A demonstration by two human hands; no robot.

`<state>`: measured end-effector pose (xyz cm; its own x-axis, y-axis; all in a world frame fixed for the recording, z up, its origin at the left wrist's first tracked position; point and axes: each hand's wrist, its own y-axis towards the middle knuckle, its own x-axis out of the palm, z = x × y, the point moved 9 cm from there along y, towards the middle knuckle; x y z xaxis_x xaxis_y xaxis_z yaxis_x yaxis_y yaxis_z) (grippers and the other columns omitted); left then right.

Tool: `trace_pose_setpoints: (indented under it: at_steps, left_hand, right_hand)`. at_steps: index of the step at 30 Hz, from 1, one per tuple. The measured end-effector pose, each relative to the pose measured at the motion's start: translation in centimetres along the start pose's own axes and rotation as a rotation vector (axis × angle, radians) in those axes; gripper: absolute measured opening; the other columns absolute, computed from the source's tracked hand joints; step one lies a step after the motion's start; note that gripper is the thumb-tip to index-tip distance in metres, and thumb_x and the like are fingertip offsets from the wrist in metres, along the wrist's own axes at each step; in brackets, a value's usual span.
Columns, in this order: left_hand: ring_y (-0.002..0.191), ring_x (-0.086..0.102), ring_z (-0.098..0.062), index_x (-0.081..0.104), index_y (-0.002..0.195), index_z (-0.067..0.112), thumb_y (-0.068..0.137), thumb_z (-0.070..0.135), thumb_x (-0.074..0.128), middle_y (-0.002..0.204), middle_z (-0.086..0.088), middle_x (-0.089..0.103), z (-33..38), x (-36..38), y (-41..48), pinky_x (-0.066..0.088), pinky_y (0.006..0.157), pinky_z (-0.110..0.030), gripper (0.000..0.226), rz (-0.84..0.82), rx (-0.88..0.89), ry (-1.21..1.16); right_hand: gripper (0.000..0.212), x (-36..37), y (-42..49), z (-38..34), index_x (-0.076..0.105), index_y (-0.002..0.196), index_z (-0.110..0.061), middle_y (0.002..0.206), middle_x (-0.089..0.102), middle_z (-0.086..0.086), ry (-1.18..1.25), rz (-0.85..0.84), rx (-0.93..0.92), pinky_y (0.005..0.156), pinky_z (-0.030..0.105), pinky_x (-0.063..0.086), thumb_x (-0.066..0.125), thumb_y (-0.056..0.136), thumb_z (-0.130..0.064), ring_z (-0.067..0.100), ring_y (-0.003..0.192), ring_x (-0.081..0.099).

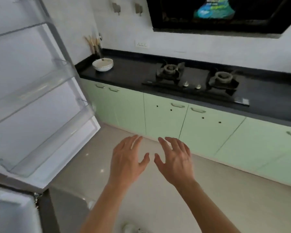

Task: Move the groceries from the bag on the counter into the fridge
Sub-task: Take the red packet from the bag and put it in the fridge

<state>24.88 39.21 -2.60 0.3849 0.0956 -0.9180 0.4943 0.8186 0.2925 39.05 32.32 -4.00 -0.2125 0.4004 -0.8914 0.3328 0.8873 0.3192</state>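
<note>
I have both hands out in front of me over the floor [141, 195], palms down. The left hand [127, 163] and right hand [175, 163] sit close together, thumbs nearly meeting, and each grip is wide, with fingers spread and nothing held. I read this as the gap between two carries: hands free and ready for the next item.

The fridge door [45, 52] stands swung open on my left. Its clear door shelves [40, 145] look bare from here, though the view is blurred. It is left open, I judge, so that I need no spare hand for it on the way back. A sliver of the lower fridge [10, 212] shows at the bottom left; I cannot see into it.

Ahead runs the black desk [133, 73] over green cabinets [165, 118]. On it are a stack of white bowls [102, 64] near the left corner, a holder of chopsticks [93, 45] behind them against the wall, and a two-burner stove [196, 81] further right under the hood [225, 14].

The bag is not in view, and I see no groceries on the stretch of desk in front of me. I would guess it lies further along or off to one side, so I need to turn my head and find it before I reach. How much of the task is done I cannot tell from here.
</note>
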Motion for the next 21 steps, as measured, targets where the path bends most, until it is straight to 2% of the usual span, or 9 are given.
trace_pose_setpoints:
  at_steps: [11, 21]
  left_hand:
    - [0.129, 0.051, -0.018, 0.055, 0.135, 0.022, 0.086, 0.056, 0.038, 0.138, 0.004, 0.057, 20.9, 6.0, -4.2, 0.045, 0.105, -0.039, 0.062, -0.196, 0.385, -0.079]
    - [0.127, 0.051, -0.018, 0.054, 0.135, 0.022, 0.086, 0.055, 0.038, 0.137, 0.004, 0.057, 32.6, 10.0, -2.5, 0.043, 0.104, -0.036, 0.061, -0.268, 0.658, -0.110]
  right_hand:
    - [0.055, -10.0, -14.1, 16.6, 0.057, 0.133, -0.021, 0.129, 0.064, 0.004, -0.115, 0.119, 0.453, 0.099, 0.045, 0.046, 0.051, 0.086, -0.049, 0.028, 0.120, 0.058]
    - [0.055, -14.5, -18.4, 25.3, 0.055, 0.135, -0.023, 0.129, 0.063, 0.003, -0.193, 0.190, 0.715, 0.099, 0.044, 0.046, 0.055, 0.087, -0.049, 0.028, 0.120, 0.058]
